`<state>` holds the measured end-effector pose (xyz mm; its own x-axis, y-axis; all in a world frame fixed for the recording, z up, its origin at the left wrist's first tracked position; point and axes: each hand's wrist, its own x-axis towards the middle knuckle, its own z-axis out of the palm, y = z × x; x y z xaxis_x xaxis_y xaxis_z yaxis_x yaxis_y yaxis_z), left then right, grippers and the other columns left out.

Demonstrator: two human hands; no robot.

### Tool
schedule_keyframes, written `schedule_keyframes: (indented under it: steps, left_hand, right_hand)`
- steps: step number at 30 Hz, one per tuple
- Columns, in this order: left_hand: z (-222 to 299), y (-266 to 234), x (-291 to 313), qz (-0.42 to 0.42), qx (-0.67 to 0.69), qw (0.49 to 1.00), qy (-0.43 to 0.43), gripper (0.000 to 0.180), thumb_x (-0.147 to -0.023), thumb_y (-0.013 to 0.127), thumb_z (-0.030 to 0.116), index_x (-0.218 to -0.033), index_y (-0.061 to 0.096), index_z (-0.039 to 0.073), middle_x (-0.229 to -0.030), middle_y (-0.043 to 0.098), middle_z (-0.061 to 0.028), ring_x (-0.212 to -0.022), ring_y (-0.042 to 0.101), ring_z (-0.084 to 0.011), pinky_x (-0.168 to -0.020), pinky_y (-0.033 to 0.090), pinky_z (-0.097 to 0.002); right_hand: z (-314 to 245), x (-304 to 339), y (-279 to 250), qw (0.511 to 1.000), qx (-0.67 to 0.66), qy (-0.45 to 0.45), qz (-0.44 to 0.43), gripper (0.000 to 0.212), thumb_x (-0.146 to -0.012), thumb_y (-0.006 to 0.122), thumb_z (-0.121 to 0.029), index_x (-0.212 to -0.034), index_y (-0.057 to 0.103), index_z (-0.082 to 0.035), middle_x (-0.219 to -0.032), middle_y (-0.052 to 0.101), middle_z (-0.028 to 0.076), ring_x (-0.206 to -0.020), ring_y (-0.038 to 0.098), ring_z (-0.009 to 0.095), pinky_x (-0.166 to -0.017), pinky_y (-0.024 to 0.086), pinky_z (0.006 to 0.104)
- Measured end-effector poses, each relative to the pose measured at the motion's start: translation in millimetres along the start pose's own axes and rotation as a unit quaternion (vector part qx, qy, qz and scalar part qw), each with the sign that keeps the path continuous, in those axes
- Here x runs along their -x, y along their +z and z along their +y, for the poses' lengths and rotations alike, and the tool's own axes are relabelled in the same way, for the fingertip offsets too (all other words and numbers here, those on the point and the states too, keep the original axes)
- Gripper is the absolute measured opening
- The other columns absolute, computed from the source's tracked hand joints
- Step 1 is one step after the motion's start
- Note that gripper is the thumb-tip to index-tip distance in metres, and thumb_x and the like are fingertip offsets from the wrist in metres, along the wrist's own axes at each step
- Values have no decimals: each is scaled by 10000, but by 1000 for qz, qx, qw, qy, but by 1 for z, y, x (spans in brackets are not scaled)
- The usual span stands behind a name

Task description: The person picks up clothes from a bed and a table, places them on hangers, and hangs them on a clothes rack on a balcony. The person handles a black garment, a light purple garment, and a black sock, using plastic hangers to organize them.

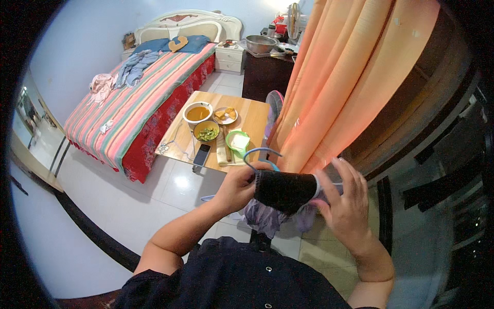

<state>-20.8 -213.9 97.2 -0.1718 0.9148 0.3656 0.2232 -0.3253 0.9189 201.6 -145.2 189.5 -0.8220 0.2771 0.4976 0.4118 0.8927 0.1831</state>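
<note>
The left grip (pixel 237 186) is curled tight around one end of the black cloth (pixel 285 191), by the blue hanger (pixel 247 156); the right grip (pixel 346 206), half-curled at the other end, I can't judge. Arranging seems underway, wanting steady hold. Counter (pixel 252 104) and curtain (pixel 329 103) edge the far side; floor (pixel 170 181) stretches left.

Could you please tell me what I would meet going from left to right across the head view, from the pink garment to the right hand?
Pink garment, blue garment, phone, left hand, black cloth, right hand.
</note>
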Motion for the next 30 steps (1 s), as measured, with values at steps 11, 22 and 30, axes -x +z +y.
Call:
schedule_keyframes:
  steps: [11,22,30]
  left_hand:
    - [41,66,-91,-280,-287,914,58,306,-822,513,293,-990,551,40,-845,616,-188,-799,593,-353,-724,464,-399]
    - [98,-32,-77,127,-186,941,251,293,-806,559,78,-1091,508,36,-931,614,-127,-838,605,-217,-727,474,-306]
    - [-127,1,-17,-3,88,990,-110,164,-873,489,119,-1011,509,34,-790,524,-41,-711,530,-121,-632,453,-270]
  right_hand:
    - [56,97,44,862,-407,298,-56,208,-734,532,21,-932,596,27,-843,633,83,-786,580,214,-707,456,310]
    - [123,170,125,940,-155,292,-79,476,-787,577,-262,-1173,464,-6,-1181,496,151,-1041,506,268,-926,381,383]
    - [112,125,57,904,-192,381,16,462,-786,580,-261,-1158,475,-8,-1157,507,148,-1027,512,267,-918,384,380]
